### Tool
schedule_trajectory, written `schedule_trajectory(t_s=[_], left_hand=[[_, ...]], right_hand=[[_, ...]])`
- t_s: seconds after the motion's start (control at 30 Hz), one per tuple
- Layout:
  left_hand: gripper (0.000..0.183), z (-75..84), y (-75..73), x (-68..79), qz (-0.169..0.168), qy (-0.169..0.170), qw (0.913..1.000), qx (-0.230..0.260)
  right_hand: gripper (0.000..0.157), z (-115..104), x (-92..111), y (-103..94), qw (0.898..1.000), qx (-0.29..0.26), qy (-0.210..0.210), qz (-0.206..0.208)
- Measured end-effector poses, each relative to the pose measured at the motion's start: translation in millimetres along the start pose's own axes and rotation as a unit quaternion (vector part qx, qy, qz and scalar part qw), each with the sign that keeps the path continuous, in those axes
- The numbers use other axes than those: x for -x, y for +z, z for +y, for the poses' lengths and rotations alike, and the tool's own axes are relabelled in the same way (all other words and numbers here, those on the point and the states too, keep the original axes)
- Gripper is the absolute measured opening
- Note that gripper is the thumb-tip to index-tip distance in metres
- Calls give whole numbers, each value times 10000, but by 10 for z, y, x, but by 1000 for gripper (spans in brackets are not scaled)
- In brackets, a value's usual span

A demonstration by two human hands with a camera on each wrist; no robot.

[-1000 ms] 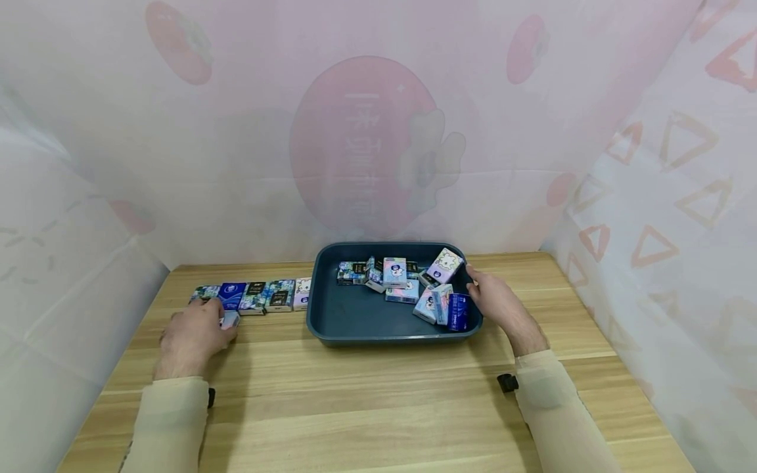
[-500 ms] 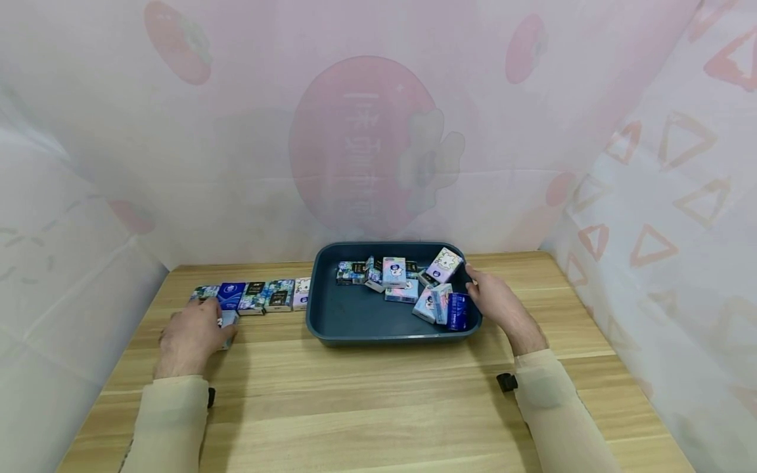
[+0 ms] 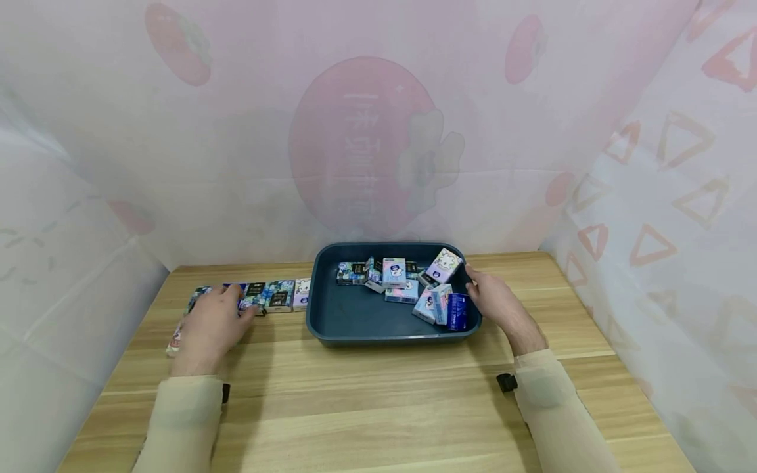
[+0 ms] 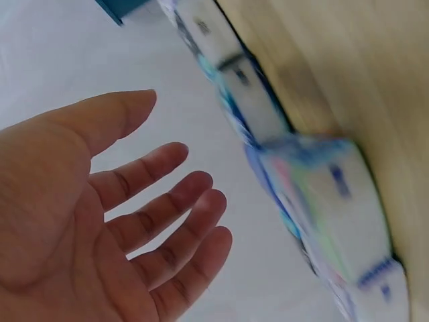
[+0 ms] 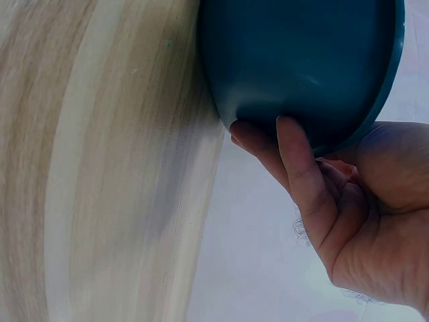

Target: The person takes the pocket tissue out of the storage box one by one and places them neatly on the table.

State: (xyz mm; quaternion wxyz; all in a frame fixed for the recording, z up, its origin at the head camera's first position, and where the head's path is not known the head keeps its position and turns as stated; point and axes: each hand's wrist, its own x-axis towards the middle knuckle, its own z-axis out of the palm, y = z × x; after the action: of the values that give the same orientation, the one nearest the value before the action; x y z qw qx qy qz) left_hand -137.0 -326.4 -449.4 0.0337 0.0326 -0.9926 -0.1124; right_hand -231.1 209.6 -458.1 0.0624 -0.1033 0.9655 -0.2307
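Note:
My left hand point(image 3: 214, 328) hovers over the left part of a row of small tissue packs point(image 3: 279, 296), hiding some of them. In the left wrist view, that hand point(image 4: 127, 215) has its fingers relaxed and apart, holding nothing, with blurred tissue packs point(image 4: 335, 201) beside it. At the right end of a dark blue-green tray point(image 3: 361, 322), my right hand point(image 3: 499, 305) grips the rim. Several tissue packs point(image 3: 394, 272) lie loose in the tray, mostly at the back and right. Close up, the right hand's fingers point(image 5: 298, 157) press against the tray's outer wall point(image 5: 301, 60).
The wooden table point(image 3: 355, 407) extends in front of the tray and row. A printed cloth wall point(image 3: 248, 177) stands right behind them, with more cloth on both sides. One pack with a red and white print point(image 3: 174, 341) shows left of my left hand.
My left hand has let go of a light blue tissue pack at the front left and shifted right and slightly up. My right hand and the tray have stayed put.

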Motion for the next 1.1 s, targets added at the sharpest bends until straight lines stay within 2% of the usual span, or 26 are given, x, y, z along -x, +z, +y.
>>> schedule_trajectory(t_s=[0.4, 0.53, 0.77, 1.1], left_hand=[[47, 670, 49, -91, -101, 393, 9987, 304], [45, 868, 85, -133, 14, 549, 9977, 408], [40, 1157, 154, -195, 160, 911, 9948, 424], [46, 1534, 259, -267, -20, 1253, 9914, 368]], right_hand=[[57, 0, 3, 3, 10000, 28, -59, 38], [57, 5, -1, 3, 10000, 23, -51, 16], [58, 1, 5, -7, 10000, -76, -25, -47], [58, 2, 3, -1, 9999, -89, 4, -63]])
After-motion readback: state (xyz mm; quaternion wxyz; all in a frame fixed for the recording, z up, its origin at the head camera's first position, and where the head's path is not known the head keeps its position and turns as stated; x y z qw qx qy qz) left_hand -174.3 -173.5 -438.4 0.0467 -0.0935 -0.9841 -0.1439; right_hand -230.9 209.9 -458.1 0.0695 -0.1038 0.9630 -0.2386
